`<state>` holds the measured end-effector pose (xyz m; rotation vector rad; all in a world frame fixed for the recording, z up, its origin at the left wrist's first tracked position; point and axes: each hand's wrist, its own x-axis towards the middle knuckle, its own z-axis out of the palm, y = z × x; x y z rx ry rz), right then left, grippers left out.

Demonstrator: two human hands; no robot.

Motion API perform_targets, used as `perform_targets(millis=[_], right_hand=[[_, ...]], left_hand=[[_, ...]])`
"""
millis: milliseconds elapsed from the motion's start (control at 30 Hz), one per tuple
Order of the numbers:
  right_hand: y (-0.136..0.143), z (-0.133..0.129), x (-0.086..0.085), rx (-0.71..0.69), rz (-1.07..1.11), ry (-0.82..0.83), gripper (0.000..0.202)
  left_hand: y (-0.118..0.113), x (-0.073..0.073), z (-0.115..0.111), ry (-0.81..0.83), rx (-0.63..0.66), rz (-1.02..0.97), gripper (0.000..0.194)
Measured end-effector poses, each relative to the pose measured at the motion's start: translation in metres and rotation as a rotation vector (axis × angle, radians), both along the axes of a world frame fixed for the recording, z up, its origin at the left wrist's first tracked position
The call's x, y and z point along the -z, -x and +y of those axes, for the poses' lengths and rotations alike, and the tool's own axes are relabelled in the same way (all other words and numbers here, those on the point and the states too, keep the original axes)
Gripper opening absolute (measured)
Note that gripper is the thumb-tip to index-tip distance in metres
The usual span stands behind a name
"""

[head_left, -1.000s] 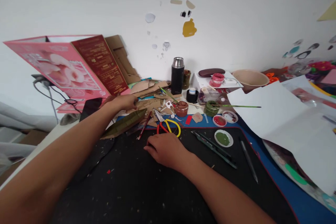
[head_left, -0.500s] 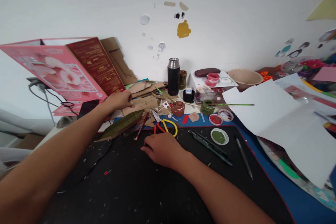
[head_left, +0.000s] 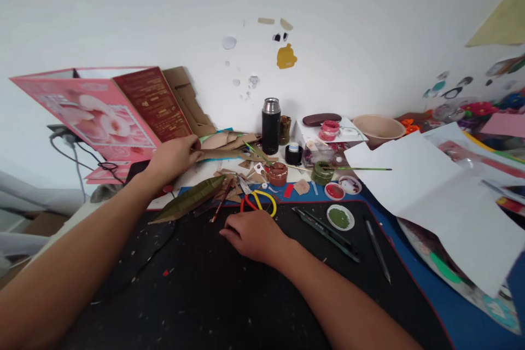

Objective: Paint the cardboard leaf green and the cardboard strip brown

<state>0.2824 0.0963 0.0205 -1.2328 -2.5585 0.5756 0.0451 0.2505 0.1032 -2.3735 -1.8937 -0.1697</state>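
Note:
At the back left of the desk, my left hand point(head_left: 176, 156) pinches the end of a strip of brown cardboard point(head_left: 221, 153), which is raised and seen nearly edge-on. Under and beyond it lie cardboard scraps point(head_left: 229, 139). My right hand point(head_left: 254, 234) rests on the black mat point(head_left: 184, 284), fingers curled in, with nothing showing in them. Just behind it are scissors point(head_left: 268, 194) with yellow and red handles. A large green leaf-shaped piece point(head_left: 188, 198) with a brown edge lies below my left hand, and a thin brush point(head_left: 221, 201) lies beside it.
A pink box point(head_left: 102, 115) leans at the left, cables beside it. A black flask point(head_left: 270, 128) stands by the wall. Paint jars point(head_left: 278, 175), a lid of green paint point(head_left: 340, 217), a cutter point(head_left: 328, 235) and a pen point(head_left: 378, 251) are on the right, near white paper point(head_left: 430, 191).
My left hand has lifted the cardboard piece off the scraps, uncovering part of the white surface and smaller bits. My right hand has stayed in place. The view has tilted slightly upward.

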Motion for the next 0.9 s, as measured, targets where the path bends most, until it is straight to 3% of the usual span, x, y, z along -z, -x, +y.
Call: perform_targets(millis=[167,267,333,500,600,767,900], right_hand=[[-0.003,0.002,0.003,0.113,0.227,0.068,0.024],[-0.007,0.006,0.004,0.215,0.395,0.135,0.022],[-0.010,0.011,0.006,0.273,0.531,0.198,0.025],[-0.013,0.023,0.013,0.359,0.929,0.436,0.044],[-0.013,0.027,0.015,0.385,1.086,0.533,0.054],[-0.019,0.030,0.014,0.524,1.237,0.526,0.060],[-0.027,0.034,0.009,0.549,1.397,0.497,0.058]], left_hand=[[-0.005,-0.002,-0.033,0.008,-0.139,-0.689,0.038],[-0.010,0.010,-0.054,0.078,-0.203,-1.137,0.040],[-0.013,0.021,-0.067,0.061,-0.215,-1.294,0.042],[-0.016,0.045,-0.095,0.098,-0.187,-1.411,0.053],[-0.022,0.054,-0.106,0.149,-0.157,-1.354,0.057],[-0.041,0.065,-0.117,0.271,-0.099,-1.400,0.064],[-0.054,0.072,-0.129,0.530,0.019,-1.523,0.061]])
